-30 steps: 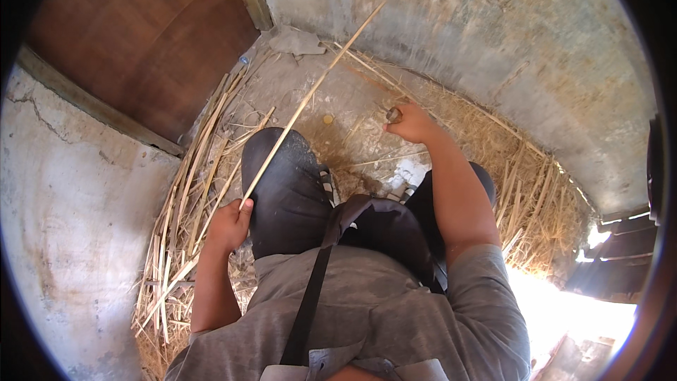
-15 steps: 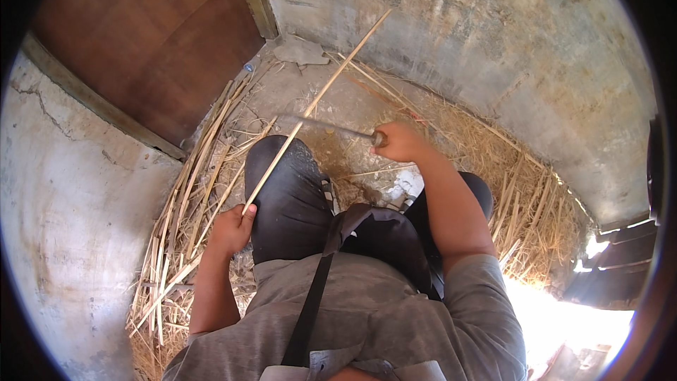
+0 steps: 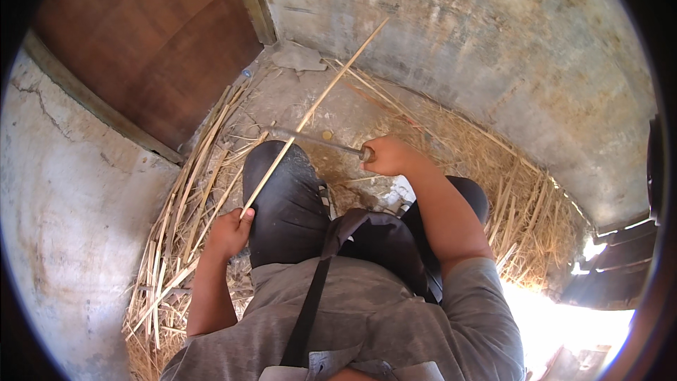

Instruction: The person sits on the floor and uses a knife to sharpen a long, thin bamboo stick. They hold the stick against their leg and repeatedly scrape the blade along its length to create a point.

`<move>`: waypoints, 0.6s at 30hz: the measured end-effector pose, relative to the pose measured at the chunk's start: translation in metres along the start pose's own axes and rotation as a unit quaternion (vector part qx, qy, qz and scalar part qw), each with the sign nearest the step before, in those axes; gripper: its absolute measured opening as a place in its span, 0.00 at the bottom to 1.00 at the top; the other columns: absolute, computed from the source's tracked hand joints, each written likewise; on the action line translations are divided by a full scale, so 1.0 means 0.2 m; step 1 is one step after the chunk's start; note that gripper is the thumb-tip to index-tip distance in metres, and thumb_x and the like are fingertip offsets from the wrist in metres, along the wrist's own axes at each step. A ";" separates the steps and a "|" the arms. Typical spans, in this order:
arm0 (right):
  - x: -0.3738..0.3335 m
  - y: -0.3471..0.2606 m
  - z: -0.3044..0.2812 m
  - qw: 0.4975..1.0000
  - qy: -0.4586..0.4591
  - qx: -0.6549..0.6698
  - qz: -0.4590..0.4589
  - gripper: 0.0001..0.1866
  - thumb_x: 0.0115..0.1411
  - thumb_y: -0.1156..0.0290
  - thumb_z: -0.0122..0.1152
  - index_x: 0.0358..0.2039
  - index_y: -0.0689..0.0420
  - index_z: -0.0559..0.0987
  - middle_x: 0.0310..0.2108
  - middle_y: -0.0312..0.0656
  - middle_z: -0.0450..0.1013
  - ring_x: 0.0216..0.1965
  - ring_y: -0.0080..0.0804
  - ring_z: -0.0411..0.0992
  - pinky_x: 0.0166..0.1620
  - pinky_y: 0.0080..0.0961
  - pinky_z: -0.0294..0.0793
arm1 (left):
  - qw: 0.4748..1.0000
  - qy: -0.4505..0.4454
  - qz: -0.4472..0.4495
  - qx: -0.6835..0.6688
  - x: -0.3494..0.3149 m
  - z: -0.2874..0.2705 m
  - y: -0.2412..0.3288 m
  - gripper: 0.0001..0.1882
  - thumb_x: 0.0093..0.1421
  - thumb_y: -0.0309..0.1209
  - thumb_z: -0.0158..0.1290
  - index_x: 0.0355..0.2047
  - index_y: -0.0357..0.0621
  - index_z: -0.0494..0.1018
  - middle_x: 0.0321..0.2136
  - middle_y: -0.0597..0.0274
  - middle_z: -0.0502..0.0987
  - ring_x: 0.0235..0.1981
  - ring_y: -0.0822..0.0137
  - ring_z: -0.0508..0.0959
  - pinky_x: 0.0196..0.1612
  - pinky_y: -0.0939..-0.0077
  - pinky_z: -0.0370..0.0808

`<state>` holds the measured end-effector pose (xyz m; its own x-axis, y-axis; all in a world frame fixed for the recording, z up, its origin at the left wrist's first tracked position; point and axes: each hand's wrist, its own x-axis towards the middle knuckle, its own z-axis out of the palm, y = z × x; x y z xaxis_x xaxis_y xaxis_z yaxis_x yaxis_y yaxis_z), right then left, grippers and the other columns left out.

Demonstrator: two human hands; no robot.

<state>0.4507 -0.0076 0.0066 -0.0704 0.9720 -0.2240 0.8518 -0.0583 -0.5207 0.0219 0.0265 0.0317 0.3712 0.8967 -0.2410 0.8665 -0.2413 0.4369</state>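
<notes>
A long, thin, pale bamboo strip [image 3: 337,82] slants up and away across my left knee. Its near end is pinched in my left hand [image 3: 228,234], thumb on top, beside that knee. In my right hand [image 3: 392,156], closed round a short handle, is a long knife [image 3: 326,142] with a narrow dark blade. The blade points left and lies across the strip just beyond the knee. Whether its edge bites into the bamboo, I cannot tell.
Many cut strips [image 3: 201,162] lie heaped along my left. Straw-like shavings [image 3: 525,194] pile up at the right, along the stained wall [image 3: 465,35]. A brown door panel [image 3: 155,42] stands at the far left, and a flat stone slab [image 3: 299,56] lies in the corner.
My right hand and the knife have shifted a little left and nearer to me, so the blade crosses the strip lower down. My left hand keeps its hold almost in place.
</notes>
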 end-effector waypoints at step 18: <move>-0.01 0.10 -0.02 0.997 0.052 0.014 0.058 0.27 0.53 0.52 0.70 0.43 0.63 0.81 0.39 0.58 0.79 0.44 0.57 0.78 0.48 0.44 0.76 | 0.999 0.008 0.015 -0.030 0.00 0.01 0.01 0.34 0.72 0.57 0.42 0.35 0.33 0.76 0.30 0.34 0.79 0.38 0.34 0.79 0.43 0.50 0.74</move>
<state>0.4690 -0.0103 0.0001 0.0837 0.9767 -0.1978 0.8360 -0.1768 -0.5195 0.0234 0.0248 0.0304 0.3913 0.8953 -0.2130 0.8330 -0.2462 0.4954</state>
